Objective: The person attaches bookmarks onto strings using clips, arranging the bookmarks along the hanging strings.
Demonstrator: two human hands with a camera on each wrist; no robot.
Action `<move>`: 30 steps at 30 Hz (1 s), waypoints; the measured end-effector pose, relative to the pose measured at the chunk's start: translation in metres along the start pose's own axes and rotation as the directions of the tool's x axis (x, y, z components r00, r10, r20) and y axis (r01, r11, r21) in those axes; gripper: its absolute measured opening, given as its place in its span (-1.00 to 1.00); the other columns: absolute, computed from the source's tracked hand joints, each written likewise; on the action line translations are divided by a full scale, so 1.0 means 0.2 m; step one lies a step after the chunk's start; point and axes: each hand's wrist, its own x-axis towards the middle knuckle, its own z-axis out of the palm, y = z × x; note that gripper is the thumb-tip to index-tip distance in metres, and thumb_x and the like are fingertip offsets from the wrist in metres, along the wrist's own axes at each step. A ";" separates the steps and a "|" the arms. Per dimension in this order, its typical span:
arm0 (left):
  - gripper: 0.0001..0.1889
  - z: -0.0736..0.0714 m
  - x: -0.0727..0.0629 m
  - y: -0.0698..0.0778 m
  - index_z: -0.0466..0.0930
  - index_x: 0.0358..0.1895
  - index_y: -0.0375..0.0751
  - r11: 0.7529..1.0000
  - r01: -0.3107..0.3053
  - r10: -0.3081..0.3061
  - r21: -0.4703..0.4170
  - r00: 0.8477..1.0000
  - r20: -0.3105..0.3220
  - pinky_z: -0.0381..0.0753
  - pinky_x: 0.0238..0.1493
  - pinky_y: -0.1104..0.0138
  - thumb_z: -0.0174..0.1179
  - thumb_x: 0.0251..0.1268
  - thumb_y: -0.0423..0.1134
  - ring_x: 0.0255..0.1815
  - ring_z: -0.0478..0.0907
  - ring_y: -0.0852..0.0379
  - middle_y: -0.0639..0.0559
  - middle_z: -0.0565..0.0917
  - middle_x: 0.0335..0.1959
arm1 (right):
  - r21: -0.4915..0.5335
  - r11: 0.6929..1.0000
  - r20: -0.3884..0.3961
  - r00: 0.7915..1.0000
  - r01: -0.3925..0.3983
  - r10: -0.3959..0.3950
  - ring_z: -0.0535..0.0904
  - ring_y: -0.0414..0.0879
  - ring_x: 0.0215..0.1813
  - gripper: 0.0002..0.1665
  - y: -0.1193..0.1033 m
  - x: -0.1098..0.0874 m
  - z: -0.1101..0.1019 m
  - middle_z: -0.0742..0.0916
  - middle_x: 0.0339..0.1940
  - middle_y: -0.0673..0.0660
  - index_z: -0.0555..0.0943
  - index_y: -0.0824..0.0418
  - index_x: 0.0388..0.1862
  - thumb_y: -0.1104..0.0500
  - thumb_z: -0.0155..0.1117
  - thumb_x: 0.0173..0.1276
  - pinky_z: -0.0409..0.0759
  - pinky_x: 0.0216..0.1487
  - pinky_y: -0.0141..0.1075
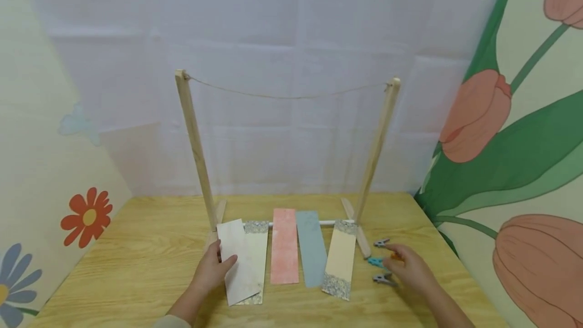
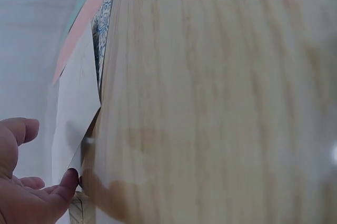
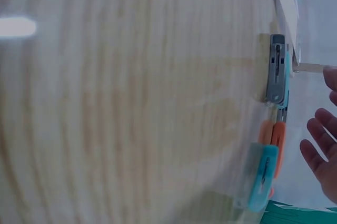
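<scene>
My left hand point(image 1: 214, 267) holds a plain white paper strip point(image 1: 236, 257) by its left edge, thumb over its face and fingers at the edge. The strip lies slanted over a pale strip with patterned ends point(image 1: 257, 262). In the left wrist view, a fingertip meets the lower edge of the white strip point(image 2: 76, 95), which stands slightly raised. On the right, my right hand point(image 1: 410, 270) hovers by several small clothespins. Its fingers are loosely spread in the right wrist view, beside a grey clothespin point(image 3: 276, 69), an orange clothespin point(image 3: 279, 142) and a teal clothespin point(image 3: 263, 176).
A pink strip point(image 1: 284, 247), a blue-grey strip point(image 1: 311, 249) and a cream strip with patterned ends point(image 1: 342, 252) lie on the wood-grain table point(image 1: 136, 277). Behind them stands a wooden frame point(image 1: 196, 146) with a sagging string point(image 1: 291, 97) between its posts.
</scene>
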 end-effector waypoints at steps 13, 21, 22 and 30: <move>-0.31 0.04 0.02 -0.02 0.07 0.37 -0.67 0.998 0.050 -0.051 -0.026 0.996 -0.067 0.51 0.19 -0.09 0.14 0.25 -0.41 0.18 0.45 -0.41 -0.61 0.37 0.24 | -0.170 0.985 0.105 0.994 0.022 -0.004 0.43 0.38 0.28 -0.45 0.08 -0.05 0.02 0.56 0.28 0.37 0.68 0.14 0.00 -0.07 0.53 0.05 0.41 0.22 0.25; -0.33 0.05 0.03 -0.05 0.19 0.35 -0.63 0.996 0.061 -0.070 -0.064 0.986 -0.154 0.52 -0.06 0.17 0.20 0.17 -0.44 -0.07 0.48 -0.14 -0.43 0.50 0.04 | -0.187 0.978 0.126 0.989 0.096 -0.073 0.61 0.09 0.05 -0.50 0.10 -0.04 0.02 0.74 0.00 0.12 0.69 0.16 -0.04 0.03 0.56 0.02 0.57 0.06 0.04; -0.33 0.05 0.03 -0.05 0.20 0.34 -0.63 0.995 0.061 -0.073 -0.083 0.984 -0.160 0.51 -0.08 0.20 0.20 0.16 -0.45 -0.07 0.48 -0.14 -0.43 0.50 0.04 | -0.182 0.978 0.133 0.988 0.104 -0.080 0.62 0.09 0.04 -0.53 0.11 -0.04 0.02 0.75 -0.04 0.09 0.70 0.16 -0.06 0.05 0.55 0.04 0.58 0.04 0.03; -0.41 0.05 0.04 -0.07 0.29 0.32 -0.57 0.967 0.068 -0.120 -0.246 0.973 -0.199 0.46 -0.23 0.53 0.17 0.19 -0.50 -0.04 0.51 -0.12 -0.45 0.55 0.04 | -0.142 0.985 0.175 0.982 0.094 -0.068 0.62 0.04 -0.04 -0.63 0.11 -0.03 0.02 0.75 -0.10 0.07 0.70 0.17 -0.12 0.07 0.51 0.10 0.60 -0.03 -0.03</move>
